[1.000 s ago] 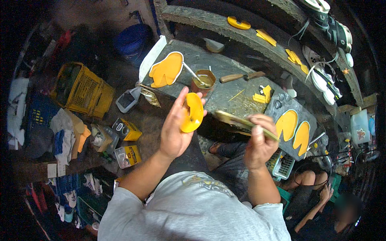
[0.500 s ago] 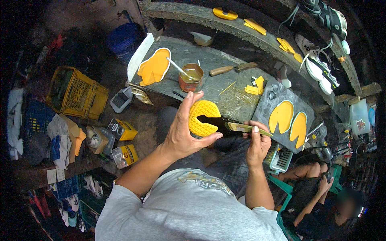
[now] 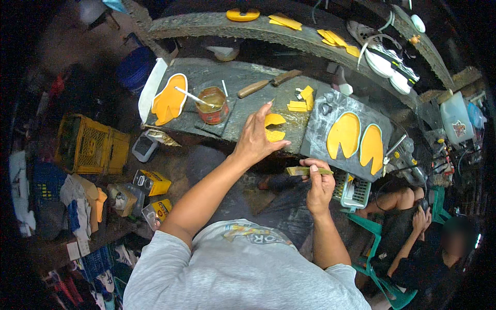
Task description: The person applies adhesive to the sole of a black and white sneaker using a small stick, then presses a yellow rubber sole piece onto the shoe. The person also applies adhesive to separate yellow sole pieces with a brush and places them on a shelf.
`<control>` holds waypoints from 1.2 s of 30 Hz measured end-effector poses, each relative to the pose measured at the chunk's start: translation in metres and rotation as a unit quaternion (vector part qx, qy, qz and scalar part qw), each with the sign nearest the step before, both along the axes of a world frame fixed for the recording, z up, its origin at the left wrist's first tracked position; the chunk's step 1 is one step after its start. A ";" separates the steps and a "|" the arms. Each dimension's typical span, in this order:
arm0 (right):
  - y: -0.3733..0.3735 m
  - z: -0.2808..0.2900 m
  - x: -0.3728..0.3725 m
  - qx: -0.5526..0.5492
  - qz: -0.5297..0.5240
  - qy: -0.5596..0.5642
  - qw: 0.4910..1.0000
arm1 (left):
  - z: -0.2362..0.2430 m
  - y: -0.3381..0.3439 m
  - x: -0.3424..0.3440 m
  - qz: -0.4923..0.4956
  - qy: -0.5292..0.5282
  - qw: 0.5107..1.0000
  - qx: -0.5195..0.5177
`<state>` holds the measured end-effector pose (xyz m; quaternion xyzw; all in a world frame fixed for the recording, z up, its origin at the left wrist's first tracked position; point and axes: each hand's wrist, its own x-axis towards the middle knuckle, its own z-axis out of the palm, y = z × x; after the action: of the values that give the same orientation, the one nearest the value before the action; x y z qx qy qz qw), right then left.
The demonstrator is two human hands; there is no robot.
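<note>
My left hand (image 3: 254, 137) reaches over the near edge of the workbench, thumb and fingers round a yellow notched heel piece (image 3: 274, 136). The palm and fingers cover part of it; whether it rests on the bench I cannot tell. In my right hand (image 3: 319, 190), lower and to the right, is a flat, narrow, greenish tool (image 3: 298, 171) with a slanted end pointing left. Its exact kind is unclear. Near the left hand stands a reddish tin of glue-like liquid (image 3: 214, 114) with a white-handled brush (image 3: 189, 95) in it.
Two orange notched sole pieces (image 3: 343, 135) lie on a dark board (image 3: 320, 116) at right. Another sole (image 3: 169, 101) lies at the bench's left end. Wooden-handled tools (image 3: 254, 88) and yellow scraps (image 3: 297, 106) lie behind. A person (image 3: 434, 253) sits at lower right.
My left hand has carried the yellow heel piece forward and right, from over my lap to the bench, and tilted it. The right hand keeps the flat tool. The view has shifted.
</note>
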<state>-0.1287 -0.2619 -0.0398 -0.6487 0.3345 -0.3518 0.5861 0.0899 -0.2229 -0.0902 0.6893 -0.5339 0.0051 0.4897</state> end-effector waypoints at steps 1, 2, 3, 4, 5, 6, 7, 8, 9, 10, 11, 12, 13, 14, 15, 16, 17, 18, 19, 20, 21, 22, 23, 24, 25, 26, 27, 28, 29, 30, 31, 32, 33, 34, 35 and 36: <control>-0.001 0.000 -0.003 0.004 -0.004 0.002 1.000 | -0.003 -0.007 -0.004 0.000 0.004 1.000 0.001; -0.001 0.000 -0.007 0.008 -0.007 0.003 1.000 | -0.005 -0.010 -0.007 0.005 0.004 1.000 0.011; -0.002 -0.001 -0.010 0.005 -0.014 0.002 1.000 | -0.006 -0.010 -0.009 0.011 0.002 1.000 0.022; -0.003 -0.002 -0.014 0.001 -0.020 0.002 1.000 | -0.006 -0.008 -0.010 0.015 -0.003 0.999 0.030; -0.004 -0.003 -0.018 0.003 -0.027 0.007 1.000 | -0.004 -0.002 -0.007 0.026 -0.005 0.999 0.044; -0.006 -0.005 -0.021 0.001 -0.032 -0.002 0.999 | -0.002 0.008 -0.001 0.032 -0.011 0.998 0.057; -0.007 -0.006 -0.023 0.005 -0.037 -0.006 0.999 | 0.000 0.015 0.005 0.039 -0.018 0.997 0.070; -0.008 -0.007 -0.025 0.013 -0.044 -0.009 0.999 | 0.002 0.022 0.012 0.023 -0.029 0.996 0.087; -0.009 -0.009 -0.026 0.014 -0.042 -0.005 0.999 | 0.005 0.028 0.018 0.009 -0.039 0.994 0.104; -0.009 -0.010 -0.027 0.018 -0.041 -0.001 0.999 | 0.006 0.032 0.022 -0.002 -0.050 0.991 0.121; -0.010 -0.011 -0.026 0.023 -0.045 0.006 0.999 | 0.008 0.033 0.024 -0.016 -0.038 0.988 0.146; -0.010 -0.012 -0.025 0.025 -0.034 0.002 0.999 | 0.009 0.032 0.025 -0.032 -0.040 0.987 0.155; -0.011 -0.012 -0.023 0.026 -0.030 0.002 0.999 | 0.010 0.028 0.026 -0.050 -0.041 0.985 0.163; -0.011 -0.012 -0.022 0.029 -0.032 0.007 0.999 | 0.011 0.023 0.026 -0.068 -0.042 0.982 0.170; -0.011 -0.012 -0.021 0.022 -0.026 -0.002 0.999 | 0.012 0.017 0.025 -0.085 -0.039 0.981 0.170; -0.011 -0.012 -0.020 0.015 -0.026 -0.005 1.000 | 0.013 0.013 0.026 -0.092 -0.030 0.977 0.192; -0.011 -0.011 -0.020 0.012 -0.026 -0.005 1.000 | 0.014 0.009 0.026 -0.103 -0.023 0.973 0.206; -0.011 -0.010 -0.020 0.009 -0.028 -0.009 1.000 | 0.016 0.007 0.027 -0.112 -0.013 0.968 0.223; -0.011 -0.010 -0.021 0.009 -0.029 -0.009 1.000 | 0.018 0.007 0.027 -0.113 -0.013 0.973 0.200; -0.010 -0.009 -0.022 0.009 -0.030 -0.009 0.999 | 0.020 0.008 0.026 -0.112 -0.010 0.977 0.182; -0.010 -0.009 -0.023 0.013 -0.031 -0.010 0.999 | 0.022 0.010 0.026 -0.112 -0.003 0.979 0.171; -0.010 -0.009 -0.023 0.016 -0.032 -0.011 0.999 | 0.024 0.011 0.025 -0.100 0.002 0.983 0.151; -0.010 -0.009 -0.024 0.022 -0.035 -0.013 0.999 | 0.026 0.013 0.023 -0.089 0.012 0.986 0.140; -0.009 -0.009 -0.024 0.019 -0.037 -0.014 0.999 | 0.029 0.015 0.021 -0.077 0.019 0.990 0.117; -0.009 -0.009 -0.025 0.019 -0.040 -0.016 0.999 | 0.032 0.014 0.020 -0.090 0.127 0.985 0.071; -0.008 -0.010 -0.024 0.021 -0.047 -0.017 0.999 | 0.035 0.014 0.019 -0.131 0.303 0.944 0.006; -0.008 -0.009 -0.024 0.018 -0.047 -0.021 0.999 | 0.038 0.014 0.017 -0.165 0.471 0.865 -0.051; -0.007 -0.009 -0.024 0.018 -0.051 -0.024 0.998 | 0.042 0.013 0.015 -0.188 0.621 0.755 -0.097; -0.006 -0.009 -0.023 0.020 -0.056 -0.027 0.998 | 0.046 0.016 0.017 -0.221 0.658 0.712 -0.107; -0.006 -0.009 -0.022 0.019 -0.051 -0.026 0.998 | 0.050 0.017 0.016 -0.230 0.687 0.681 -0.106; -0.005 -0.009 -0.021 0.020 -0.047 -0.026 0.998 | 0.053 0.018 0.017 -0.242 0.716 0.646 -0.110; -0.005 -0.008 -0.020 0.025 -0.047 -0.024 0.998 | 0.056 0.019 0.017 -0.257 0.742 0.607 -0.119; -0.004 -0.008 -0.019 0.018 -0.045 -0.032 0.998 | 0.058 0.019 0.017 -0.267 0.764 0.572 -0.131; -0.004 -0.008 -0.018 0.016 -0.046 -0.037 0.998 | 0.060 0.020 0.017 -0.280 0.767 0.560 -0.139; -0.003 -0.008 -0.018 0.015 -0.048 -0.042 0.998 | 0.061 0.021 0.016 -0.287 0.771 0.550 -0.143; -0.003 -0.008 -0.018 0.017 -0.049 -0.043 0.998 | 0.062 0.021 0.016 -0.293 0.774 0.543 -0.145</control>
<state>-0.1463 -0.2649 -0.0477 -0.6055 0.3462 -0.4024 0.5929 0.1055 -0.2017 -0.0279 0.1505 -0.1123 -0.5969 0.7800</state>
